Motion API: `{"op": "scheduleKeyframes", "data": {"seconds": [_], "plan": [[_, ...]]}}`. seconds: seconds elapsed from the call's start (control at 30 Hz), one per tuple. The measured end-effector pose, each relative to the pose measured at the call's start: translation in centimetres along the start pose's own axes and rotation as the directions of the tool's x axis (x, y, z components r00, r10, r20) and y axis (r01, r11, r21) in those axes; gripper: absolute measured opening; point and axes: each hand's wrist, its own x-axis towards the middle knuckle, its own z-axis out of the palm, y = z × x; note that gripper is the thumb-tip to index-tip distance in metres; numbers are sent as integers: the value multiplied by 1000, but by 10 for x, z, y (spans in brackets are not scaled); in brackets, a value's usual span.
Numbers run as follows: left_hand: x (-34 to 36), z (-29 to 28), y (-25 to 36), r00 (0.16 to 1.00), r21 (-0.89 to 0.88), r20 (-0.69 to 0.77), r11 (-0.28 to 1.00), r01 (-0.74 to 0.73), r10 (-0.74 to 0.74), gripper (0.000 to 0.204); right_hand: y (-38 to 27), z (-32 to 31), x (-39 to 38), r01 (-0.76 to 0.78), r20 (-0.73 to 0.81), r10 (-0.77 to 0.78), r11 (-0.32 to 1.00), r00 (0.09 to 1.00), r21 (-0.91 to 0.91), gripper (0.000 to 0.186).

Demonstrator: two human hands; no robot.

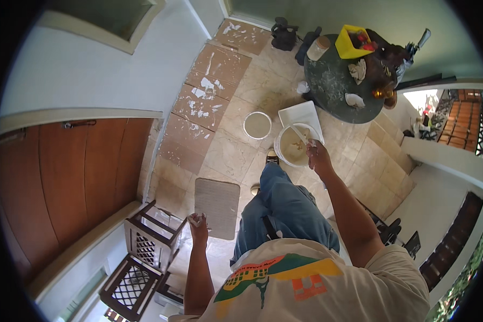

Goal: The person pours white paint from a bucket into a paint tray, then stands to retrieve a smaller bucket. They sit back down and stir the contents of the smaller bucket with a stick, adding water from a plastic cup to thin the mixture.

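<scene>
My right hand [317, 156] is closed on a pale stick [299, 132] that reaches into a white bucket [279, 144] of cream-coloured mixture with tan bits. A white tray [298, 110] lies just behind that bucket, and a smaller white container [256, 124] of pale liquid stands to its left. My left hand [198, 226] hangs low at my left side over the edge of a grey mat [217, 204], its white-smeared fingers curled round a small object I cannot make out.
Paint-spattered cardboard [193, 112] lines the left wall. A round dark table [327, 86] bears a yellow bin [350, 43], a jar [317, 49] and cloths. A dark lattice chair [137, 279] is at lower left, beside wooden doors [70, 182]. An open doorway [424, 107] is at right.
</scene>
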Motion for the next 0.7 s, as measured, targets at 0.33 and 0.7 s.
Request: {"op": "scheduleKeyframes", "data": {"seconds": [0.33,0.7], "plan": [[217,6,142,959,278,276,949,-149,70,38,69,71,43,-168,-103,144,943,984,-288,27],[395,17,164,888,461,427,802,-378,173,33,229,141,107,-90,-78,55,813,995,-576,21]]}}
